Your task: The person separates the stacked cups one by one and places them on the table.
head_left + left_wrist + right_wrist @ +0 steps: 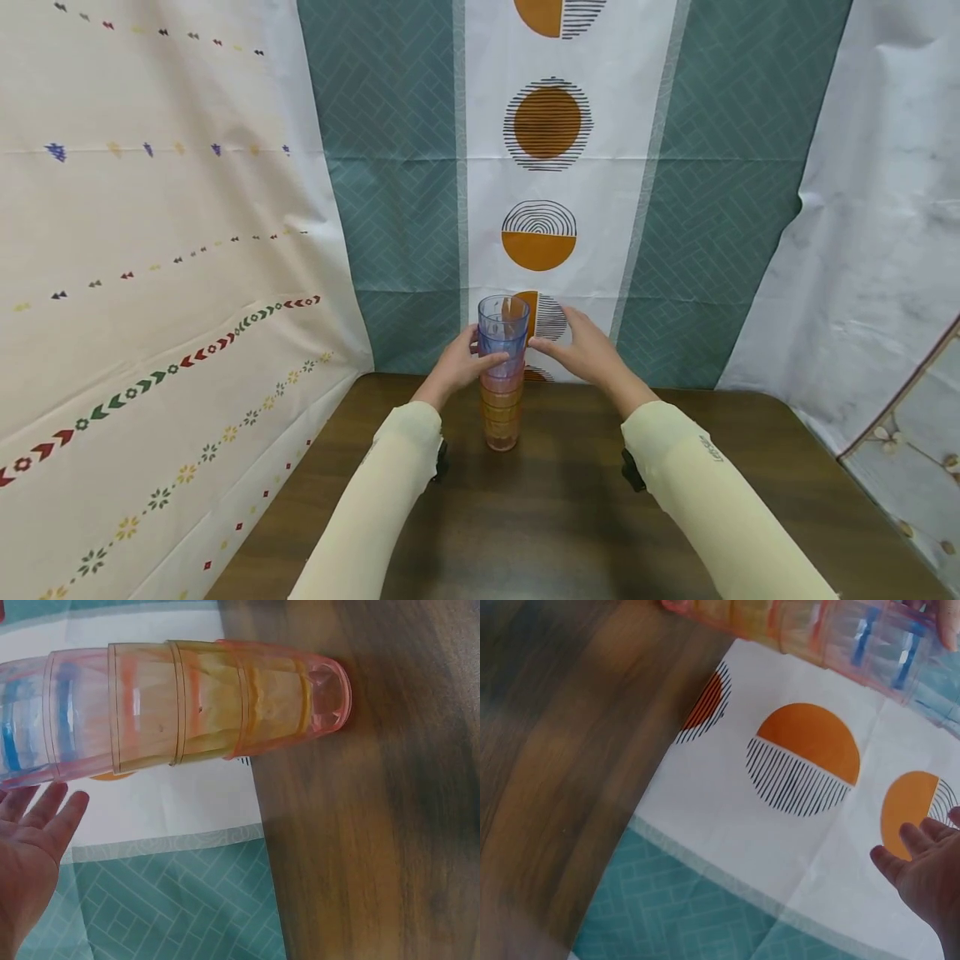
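A tall stack of nested clear plastic cups (504, 367) stands upright on the table, blue at the top, then pink, amber and yellowish, with a pinkish-orange base (330, 697). My left hand (459, 362) holds the upper part of the stack from the left, thumb across the front and fingers toward the back. The left wrist view shows the fingers (52, 814) of this hand at the stack's side, some tips partly hidden. To the right of the stack is my right hand (588, 350), its fingers (915, 840) spread, apart from the cups.
The brown wooden table (525, 533) ends at a hanging cloth (397, 250) with teal panels and orange circles, close behind the stack. Patterned cream cloth (187, 250) hangs at the left, and a pale marbled cloth (870, 233) at the right.
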The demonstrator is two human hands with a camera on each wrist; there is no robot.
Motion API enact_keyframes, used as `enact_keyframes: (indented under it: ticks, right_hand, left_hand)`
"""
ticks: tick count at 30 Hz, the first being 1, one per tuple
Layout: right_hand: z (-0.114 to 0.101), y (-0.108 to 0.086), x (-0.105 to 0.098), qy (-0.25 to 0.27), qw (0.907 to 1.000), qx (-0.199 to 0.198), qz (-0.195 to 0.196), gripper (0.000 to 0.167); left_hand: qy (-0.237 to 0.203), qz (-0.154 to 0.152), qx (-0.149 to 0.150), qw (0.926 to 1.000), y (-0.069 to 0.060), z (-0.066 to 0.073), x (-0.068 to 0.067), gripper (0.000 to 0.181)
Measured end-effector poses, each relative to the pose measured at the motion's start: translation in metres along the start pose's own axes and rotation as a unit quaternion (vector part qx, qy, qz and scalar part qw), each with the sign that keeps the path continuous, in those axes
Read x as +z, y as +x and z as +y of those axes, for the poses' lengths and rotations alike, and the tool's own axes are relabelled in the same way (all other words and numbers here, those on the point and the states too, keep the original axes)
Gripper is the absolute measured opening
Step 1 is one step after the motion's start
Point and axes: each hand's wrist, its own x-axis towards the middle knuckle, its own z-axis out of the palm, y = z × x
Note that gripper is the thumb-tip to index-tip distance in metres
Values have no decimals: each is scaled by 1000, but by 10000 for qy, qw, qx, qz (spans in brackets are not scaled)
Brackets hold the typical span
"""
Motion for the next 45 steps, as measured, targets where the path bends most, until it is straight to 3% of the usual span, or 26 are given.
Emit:
enact_keyframes:
  ticks: [8, 12, 24, 32, 38, 45]
  right_hand:
    - [-10, 11, 8, 784, 9963, 333, -140, 102]
    - [-15, 18, 16, 1134, 9931, 273, -104, 97]
    - [-33, 29, 28, 1233, 9919, 298, -28, 92]
    - [-37, 29, 26, 1444, 9891, 296, 61, 82]
    - [-41, 30, 21, 2034, 9781, 317, 320, 82]
    - [-51, 29, -1, 2422, 9664, 218, 834, 89]
  left_hand:
    - [-95, -21, -17, 10000, 1, -3, 0, 88]
    - [-154, -59, -61, 9998, 0, -3, -1, 89]
    - [-203, -90, -20, 9998, 0, -2, -2, 83]
    - [-203, -90, -22, 9998, 1, -2, -1, 83]
    - [-241, -151, -108, 9995, -1, -1, 1, 84]
    - [-309, -119, -228, 9992, 0, 1, -1, 84]
